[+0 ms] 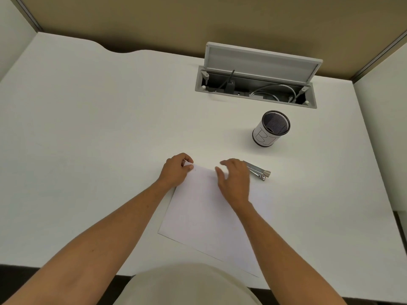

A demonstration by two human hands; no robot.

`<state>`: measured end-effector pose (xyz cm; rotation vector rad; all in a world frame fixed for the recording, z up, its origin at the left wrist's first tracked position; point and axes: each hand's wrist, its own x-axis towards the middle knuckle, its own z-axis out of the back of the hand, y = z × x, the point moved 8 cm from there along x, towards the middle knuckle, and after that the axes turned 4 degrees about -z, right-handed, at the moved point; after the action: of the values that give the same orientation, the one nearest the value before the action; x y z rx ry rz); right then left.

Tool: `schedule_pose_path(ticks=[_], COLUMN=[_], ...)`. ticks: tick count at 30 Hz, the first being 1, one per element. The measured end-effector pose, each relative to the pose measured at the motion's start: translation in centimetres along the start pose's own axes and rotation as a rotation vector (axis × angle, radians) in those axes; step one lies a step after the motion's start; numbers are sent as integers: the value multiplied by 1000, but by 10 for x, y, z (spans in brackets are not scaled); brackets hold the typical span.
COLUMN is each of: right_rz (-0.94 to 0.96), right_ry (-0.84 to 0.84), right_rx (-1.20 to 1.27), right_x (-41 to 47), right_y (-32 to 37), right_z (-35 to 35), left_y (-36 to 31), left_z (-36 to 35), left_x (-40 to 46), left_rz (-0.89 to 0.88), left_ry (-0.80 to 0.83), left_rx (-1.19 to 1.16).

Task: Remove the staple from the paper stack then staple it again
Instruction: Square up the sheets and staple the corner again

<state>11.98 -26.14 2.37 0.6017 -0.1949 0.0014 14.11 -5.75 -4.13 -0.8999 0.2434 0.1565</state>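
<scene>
The left hand is pinching the paper stack's far corner; the right hand is lying spread on it, the stapler sitting just beyond its fingers.

Matt white paper stack lies on a smooth matt white desk, beside a shiny metal stapler and a black wire-mesh pen cup wrapped in paper.

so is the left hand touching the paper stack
Touching. The head view shows the left hand pinching the top left corner of the paper stack, the corner curled up between its fingers.
</scene>
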Motion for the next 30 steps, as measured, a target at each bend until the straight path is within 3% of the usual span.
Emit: schedule_pose_path(ticks=[8,20,30], right_rz=[12,139,137], right_ry=[295,356,465], right_rx=[-104,-296,-473], right_x=[-13,-6,-3], right_y=[29,36,37], right_z=[-48,-50,-55], left_y=[-2,-13,-24], left_z=[-6,-16,-18], left_x=[-4,-7,-14], left_rz=[0,-38,-70], left_ry=[-3,22,-44], left_rx=[-12,-77,30])
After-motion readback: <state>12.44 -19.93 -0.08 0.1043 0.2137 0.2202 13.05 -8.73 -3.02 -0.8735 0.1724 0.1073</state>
